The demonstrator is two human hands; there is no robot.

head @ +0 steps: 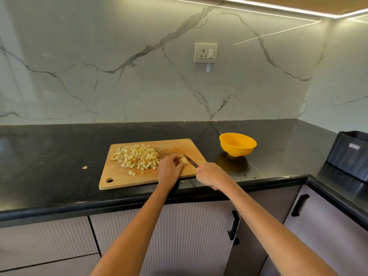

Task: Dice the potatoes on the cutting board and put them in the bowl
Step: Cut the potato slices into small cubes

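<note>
We see a wooden cutting board (121, 176) lying near the front edge of the black table (49, 156), w/ a heap of diced potato (137, 158) on its left-centre part. A few loose cubes sit just in front of the heap, still on the board. One scrap (85, 167) lies on the table just off the board's left side, another tiny bit (182, 182) near the table's front edge.

Left hand (169, 169) rests on the board's right half, its grip curled round a small potato piece (184, 160), pinning it to the wood. Right hand (209, 175) is clenched round the handle of a small knife (190, 160); the blade points toward the back of the table and sits right beside the held piece, on its right. We can't tell if the edge is touching it.

The yellow bowl (238, 144) stands on the table to the right of the board, apart from it, toward the back; no potato shows in the part of its inside we can see. A dark box (350, 154) sits at the table's far right edge.
</note>
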